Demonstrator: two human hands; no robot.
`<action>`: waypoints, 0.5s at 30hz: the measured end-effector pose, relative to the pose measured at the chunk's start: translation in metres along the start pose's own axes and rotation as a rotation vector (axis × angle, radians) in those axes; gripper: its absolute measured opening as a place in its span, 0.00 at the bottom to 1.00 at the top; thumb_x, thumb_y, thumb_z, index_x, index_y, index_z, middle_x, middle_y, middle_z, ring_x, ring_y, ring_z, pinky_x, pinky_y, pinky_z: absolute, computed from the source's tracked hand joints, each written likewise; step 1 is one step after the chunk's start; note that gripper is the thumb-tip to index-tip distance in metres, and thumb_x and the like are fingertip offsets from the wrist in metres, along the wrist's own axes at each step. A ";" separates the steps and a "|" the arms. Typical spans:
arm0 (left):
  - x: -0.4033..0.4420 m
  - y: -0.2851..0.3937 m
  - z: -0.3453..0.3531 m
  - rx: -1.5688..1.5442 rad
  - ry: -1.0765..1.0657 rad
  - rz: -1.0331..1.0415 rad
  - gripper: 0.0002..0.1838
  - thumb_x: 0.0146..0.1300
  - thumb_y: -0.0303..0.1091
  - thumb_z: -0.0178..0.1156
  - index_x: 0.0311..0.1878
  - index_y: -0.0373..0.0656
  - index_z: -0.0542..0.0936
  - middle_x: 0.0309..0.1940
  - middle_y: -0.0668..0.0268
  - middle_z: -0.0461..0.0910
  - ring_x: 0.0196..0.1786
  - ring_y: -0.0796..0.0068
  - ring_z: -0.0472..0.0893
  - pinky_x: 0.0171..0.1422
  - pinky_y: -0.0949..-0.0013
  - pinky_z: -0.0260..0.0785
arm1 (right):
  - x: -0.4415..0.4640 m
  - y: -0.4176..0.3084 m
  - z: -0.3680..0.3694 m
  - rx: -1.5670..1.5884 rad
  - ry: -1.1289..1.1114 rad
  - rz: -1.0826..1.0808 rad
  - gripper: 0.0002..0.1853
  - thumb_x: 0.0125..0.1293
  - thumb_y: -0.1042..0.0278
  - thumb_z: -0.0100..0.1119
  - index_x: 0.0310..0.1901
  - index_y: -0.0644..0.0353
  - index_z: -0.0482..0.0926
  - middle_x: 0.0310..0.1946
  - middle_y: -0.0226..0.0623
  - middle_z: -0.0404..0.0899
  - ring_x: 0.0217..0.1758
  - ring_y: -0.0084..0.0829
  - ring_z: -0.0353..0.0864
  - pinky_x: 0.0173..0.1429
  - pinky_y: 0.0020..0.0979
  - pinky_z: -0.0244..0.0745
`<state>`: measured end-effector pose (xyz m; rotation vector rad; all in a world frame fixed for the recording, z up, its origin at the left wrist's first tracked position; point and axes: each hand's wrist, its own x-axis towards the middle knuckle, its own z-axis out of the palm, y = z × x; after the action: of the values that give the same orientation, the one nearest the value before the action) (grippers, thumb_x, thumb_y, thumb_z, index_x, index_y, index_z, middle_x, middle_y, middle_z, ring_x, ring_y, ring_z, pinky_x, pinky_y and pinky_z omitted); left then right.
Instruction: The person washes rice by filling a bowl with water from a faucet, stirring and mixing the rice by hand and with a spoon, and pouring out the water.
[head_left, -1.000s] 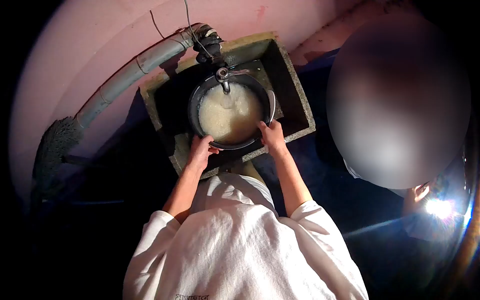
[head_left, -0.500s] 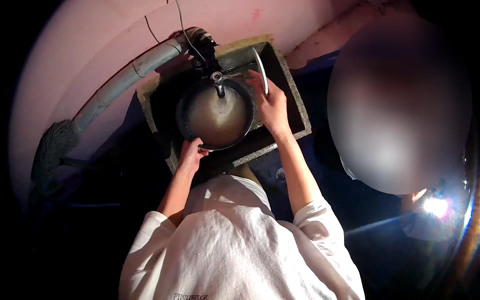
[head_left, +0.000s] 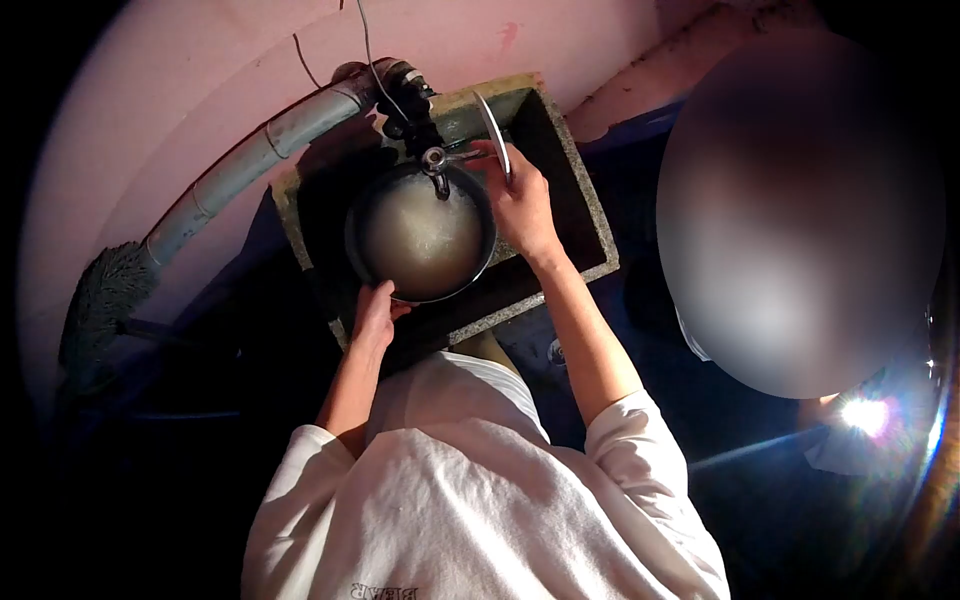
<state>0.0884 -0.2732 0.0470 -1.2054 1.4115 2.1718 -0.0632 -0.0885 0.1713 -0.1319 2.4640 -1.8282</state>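
Observation:
A dark round pan (head_left: 353,235) of cloudy water (head_left: 420,240) sits under the tap (head_left: 436,165), inside the stone sink (head_left: 595,215). My left hand (head_left: 376,315) is closed on the pan's near rim, thumb on top. My right hand (head_left: 520,205) is at the far right of the pan, with fingertips at the tap's lever (head_left: 465,155). That same hand holds a thin, white, curved object (head_left: 491,128), seen nearly edge-on; its exact kind is unclear.
A grey pipe (head_left: 235,180) runs along the pink wall (head_left: 200,100) to a dark brush-like bundle (head_left: 105,295). Thin wires (head_left: 366,45) hang above the tap. At right is another person (head_left: 800,220), blurred out, near a bright light (head_left: 865,417).
My right hand has moved left to the tap's lever, carrying the white object. The pan has shifted slightly left with my left hand still on its rim. The water surface looks calmer under the spout.

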 end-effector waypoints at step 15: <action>-0.009 -0.007 0.008 0.096 -0.018 -0.015 0.16 0.57 0.27 0.50 0.49 0.33 0.67 0.33 0.57 0.79 0.21 0.67 0.79 0.18 0.74 0.70 | -0.070 0.002 0.011 0.083 -0.110 -0.030 0.13 0.67 0.75 0.47 0.51 0.61 0.74 0.33 0.30 0.74 0.29 0.18 0.66 0.33 0.22 0.63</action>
<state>0.0946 -0.2616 0.0511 -1.1559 1.4768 2.0747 0.0073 -0.0906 0.1662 -0.2585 2.3217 -1.8783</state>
